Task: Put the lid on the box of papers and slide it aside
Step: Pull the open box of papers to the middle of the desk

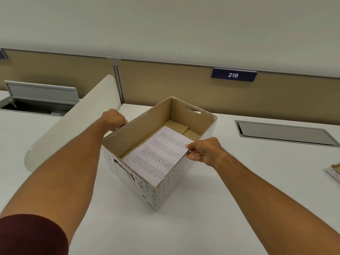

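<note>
An open cardboard box (171,183), white with small dots outside and brown inside, stands on the white desk, turned corner-on to me. Printed papers (158,153) lie slanted inside it, their near edge leaning up against the right wall. My left hand (114,119) grips the box's left rim. My right hand (204,150) pinches the right rim together with the upper corner of the papers. A corner of the dotted lid (334,171) shows at the far right edge of the desk.
A white rounded divider panel (73,124) rises just left of the box. A closed cable hatch (283,134) is set in the desk to the right, an open one (36,100) at the far left. A tan partition with a sign "216" (233,75) runs behind.
</note>
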Available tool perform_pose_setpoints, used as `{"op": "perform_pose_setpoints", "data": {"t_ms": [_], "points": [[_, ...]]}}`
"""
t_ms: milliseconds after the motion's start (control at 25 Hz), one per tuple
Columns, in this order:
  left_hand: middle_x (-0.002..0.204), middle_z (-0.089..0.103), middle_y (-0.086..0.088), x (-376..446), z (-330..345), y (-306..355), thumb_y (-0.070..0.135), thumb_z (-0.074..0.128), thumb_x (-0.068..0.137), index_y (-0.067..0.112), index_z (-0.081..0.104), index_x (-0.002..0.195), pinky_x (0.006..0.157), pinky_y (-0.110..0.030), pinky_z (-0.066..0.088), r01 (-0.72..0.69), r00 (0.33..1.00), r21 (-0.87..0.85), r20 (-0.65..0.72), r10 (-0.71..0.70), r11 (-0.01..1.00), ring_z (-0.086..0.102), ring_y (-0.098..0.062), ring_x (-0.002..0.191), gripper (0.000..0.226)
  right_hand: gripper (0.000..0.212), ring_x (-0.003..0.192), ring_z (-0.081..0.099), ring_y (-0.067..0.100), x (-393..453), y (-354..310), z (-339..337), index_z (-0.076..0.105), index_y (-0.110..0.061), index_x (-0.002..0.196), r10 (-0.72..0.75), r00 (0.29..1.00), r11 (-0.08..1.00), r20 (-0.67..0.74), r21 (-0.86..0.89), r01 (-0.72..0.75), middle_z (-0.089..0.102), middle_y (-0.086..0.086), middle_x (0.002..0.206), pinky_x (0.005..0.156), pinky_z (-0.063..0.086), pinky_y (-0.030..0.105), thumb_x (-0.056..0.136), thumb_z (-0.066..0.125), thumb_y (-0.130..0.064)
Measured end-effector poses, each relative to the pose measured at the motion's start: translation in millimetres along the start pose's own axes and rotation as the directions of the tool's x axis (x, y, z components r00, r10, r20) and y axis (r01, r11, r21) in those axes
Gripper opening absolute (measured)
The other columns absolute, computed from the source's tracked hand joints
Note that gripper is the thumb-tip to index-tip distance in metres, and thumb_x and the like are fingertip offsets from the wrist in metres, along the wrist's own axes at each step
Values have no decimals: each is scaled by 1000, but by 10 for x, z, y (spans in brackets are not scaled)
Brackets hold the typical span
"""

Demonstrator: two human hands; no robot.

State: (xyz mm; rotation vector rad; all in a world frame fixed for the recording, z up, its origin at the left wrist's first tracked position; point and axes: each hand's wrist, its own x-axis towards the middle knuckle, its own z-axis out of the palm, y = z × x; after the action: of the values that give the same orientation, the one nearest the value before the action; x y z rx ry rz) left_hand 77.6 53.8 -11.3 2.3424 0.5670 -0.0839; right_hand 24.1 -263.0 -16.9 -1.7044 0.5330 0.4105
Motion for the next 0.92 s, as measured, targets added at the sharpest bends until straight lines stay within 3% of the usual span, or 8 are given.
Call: {"op": "perform_pose_setpoints", "data": {"t_ms": [120,280,440,600,920], "points": [[102,70,-20,23,-17,86,10,72,83,-5,69,101,73,-38,57,2,998,16,56,-3,1000,70,-31,89,24,14,45,69,18,8,-20,-2,62,4,87,14,1000,1000,-3,-24,-14,71,15,73,42,57,28,79,74,1],[99,70,-22,1,-56,167,7,73,81,-6,70,100,75,-41,57,-39,993,54,112,33,998,69,-31,86,23,10,40,67,18,19,-69,12,61,3,81,21,1000,999,-18,-43,-22,69,15,73,37,54,25,81,71,4],[93,72,-21,-111,-38,245,2,73,79,-7,69,95,73,-41,59,-52,992,112,116,39,992,71,-31,78,19,9,41,67,20,45,-114,-50,58,5,81,24,1000,996,-20,-89,-26,68,16,71,40,56,26,84,67,5],[80,73,-19,-291,-54,356,1,73,77,-5,70,82,66,-38,61,-56,990,146,138,35,988,73,-27,68,9,6,59,71,26,33,-182,-215,60,7,81,16,1000,982,-19,-186,-20,70,20,77,53,61,30,85,65,5],[70,73,-17,-804,278,696,-3,71,74,-5,69,75,53,-33,60,-111,985,117,147,93,987,73,-27,60,2,3,63,68,26,-221,-173,-935,63,7,84,13,1000,954,-18,-299,-17,68,18,73,47,57,28,87,63,6]]}}
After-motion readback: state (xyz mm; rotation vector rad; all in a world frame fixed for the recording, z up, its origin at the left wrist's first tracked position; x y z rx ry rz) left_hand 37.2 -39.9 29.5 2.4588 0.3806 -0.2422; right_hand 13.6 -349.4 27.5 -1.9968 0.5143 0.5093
